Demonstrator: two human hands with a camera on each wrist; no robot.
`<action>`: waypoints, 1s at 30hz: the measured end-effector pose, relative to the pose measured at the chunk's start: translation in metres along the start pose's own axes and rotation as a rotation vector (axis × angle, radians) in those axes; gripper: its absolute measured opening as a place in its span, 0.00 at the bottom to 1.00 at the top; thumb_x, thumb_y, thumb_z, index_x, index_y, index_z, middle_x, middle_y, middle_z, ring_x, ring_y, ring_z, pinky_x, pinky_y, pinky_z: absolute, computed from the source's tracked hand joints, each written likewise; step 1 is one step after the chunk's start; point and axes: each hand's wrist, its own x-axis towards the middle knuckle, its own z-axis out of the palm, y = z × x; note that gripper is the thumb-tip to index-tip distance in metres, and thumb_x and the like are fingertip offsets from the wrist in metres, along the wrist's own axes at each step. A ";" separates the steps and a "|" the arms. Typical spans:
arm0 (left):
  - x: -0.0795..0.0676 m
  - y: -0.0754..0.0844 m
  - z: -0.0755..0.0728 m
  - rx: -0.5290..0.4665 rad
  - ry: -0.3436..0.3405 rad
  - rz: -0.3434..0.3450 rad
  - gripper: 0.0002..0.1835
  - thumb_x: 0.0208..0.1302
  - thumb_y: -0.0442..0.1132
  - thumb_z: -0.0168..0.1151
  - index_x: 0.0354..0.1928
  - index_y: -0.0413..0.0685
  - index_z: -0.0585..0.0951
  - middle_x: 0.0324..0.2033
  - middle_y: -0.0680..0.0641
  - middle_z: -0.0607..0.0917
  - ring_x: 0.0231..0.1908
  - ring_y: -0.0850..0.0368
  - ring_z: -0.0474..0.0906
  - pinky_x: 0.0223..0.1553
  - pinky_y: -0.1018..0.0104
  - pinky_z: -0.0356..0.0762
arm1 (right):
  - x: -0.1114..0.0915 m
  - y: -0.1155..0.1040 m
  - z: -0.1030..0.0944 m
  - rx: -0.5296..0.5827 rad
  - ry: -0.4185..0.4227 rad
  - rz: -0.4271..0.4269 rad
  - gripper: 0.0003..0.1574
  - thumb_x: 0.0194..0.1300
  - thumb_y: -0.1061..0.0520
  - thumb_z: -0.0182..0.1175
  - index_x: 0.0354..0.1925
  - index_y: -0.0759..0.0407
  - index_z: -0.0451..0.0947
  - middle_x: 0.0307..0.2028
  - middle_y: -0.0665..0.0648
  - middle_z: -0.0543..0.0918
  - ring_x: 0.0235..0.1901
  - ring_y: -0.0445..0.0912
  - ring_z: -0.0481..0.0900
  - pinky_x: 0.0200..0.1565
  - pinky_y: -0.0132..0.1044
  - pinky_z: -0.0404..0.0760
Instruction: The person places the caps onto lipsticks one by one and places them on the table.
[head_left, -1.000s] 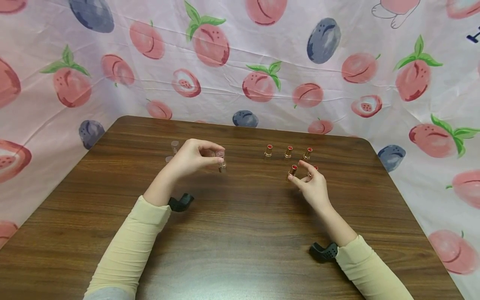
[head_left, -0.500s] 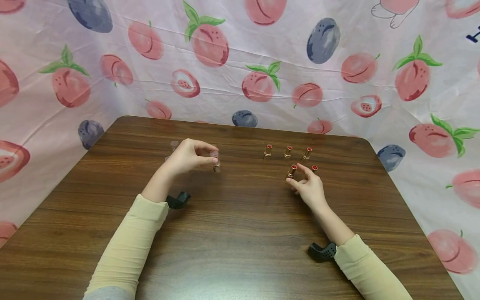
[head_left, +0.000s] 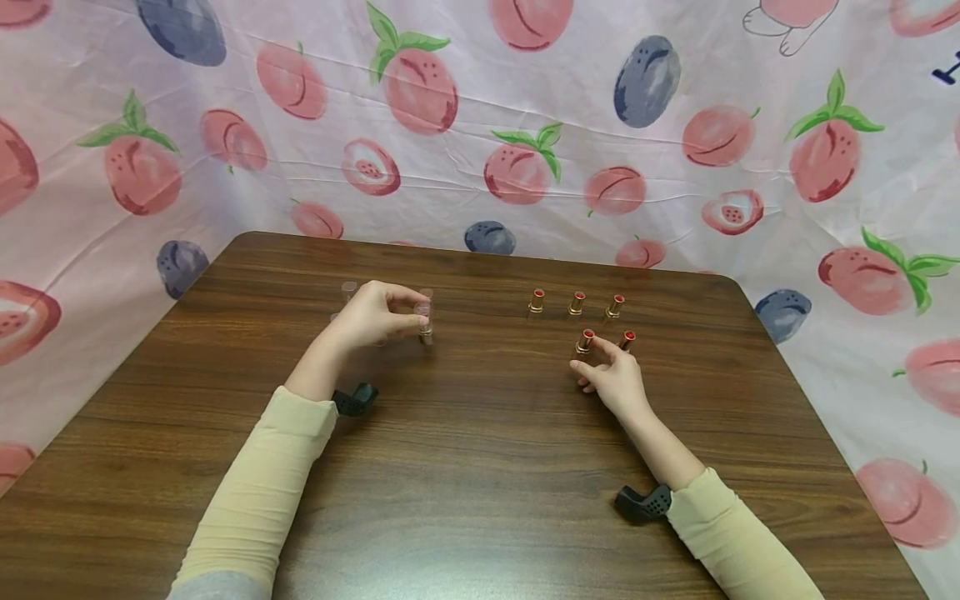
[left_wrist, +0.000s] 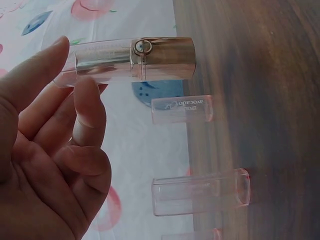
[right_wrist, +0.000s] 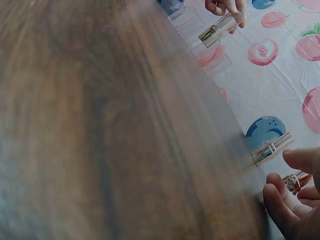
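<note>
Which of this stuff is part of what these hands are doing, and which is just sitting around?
Likely the job:
- left hand, holding a capped lipstick
- right hand, near the uncapped lipsticks
- clear caps

Likely just there:
- table
- fruit-print cloth
- black wrist units, worn

Looks like a small indoor spot screened with fabric; impossible to tell whether in a home, office or studio. Shows fruit-printed cloth (head_left: pixel 450 187), creased and hung from nine o'clock through twelve to three, right behind a wood-grain table (head_left: pixel 480 467). Includes black wrist-worn devices (head_left: pixel 643 505) at eight and five o'clock, suggesting a recording setup.
</note>
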 end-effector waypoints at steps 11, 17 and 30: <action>0.004 -0.007 0.005 0.034 -0.010 -0.025 0.21 0.62 0.40 0.67 0.56 0.39 0.79 0.50 0.40 0.81 0.25 0.43 0.79 0.23 0.62 0.72 | 0.001 0.003 0.001 0.051 -0.020 0.005 0.37 0.62 0.64 0.65 0.66 0.73 0.63 0.59 0.72 0.71 0.18 0.39 0.80 0.25 0.31 0.80; 0.005 -0.010 0.007 0.061 -0.008 -0.041 0.21 0.62 0.40 0.67 0.55 0.40 0.80 0.48 0.41 0.82 0.25 0.39 0.79 0.22 0.63 0.69 | 0.003 0.005 0.003 0.045 -0.014 0.014 0.35 0.62 0.65 0.64 0.64 0.73 0.64 0.57 0.72 0.73 0.18 0.38 0.80 0.24 0.31 0.79; 0.007 -0.014 0.008 0.092 0.004 -0.055 0.21 0.62 0.39 0.67 0.55 0.38 0.79 0.49 0.39 0.81 0.23 0.44 0.80 0.25 0.63 0.72 | 0.006 0.005 0.009 0.043 0.053 0.029 0.27 0.63 0.66 0.62 0.59 0.72 0.71 0.52 0.71 0.78 0.15 0.37 0.78 0.21 0.30 0.78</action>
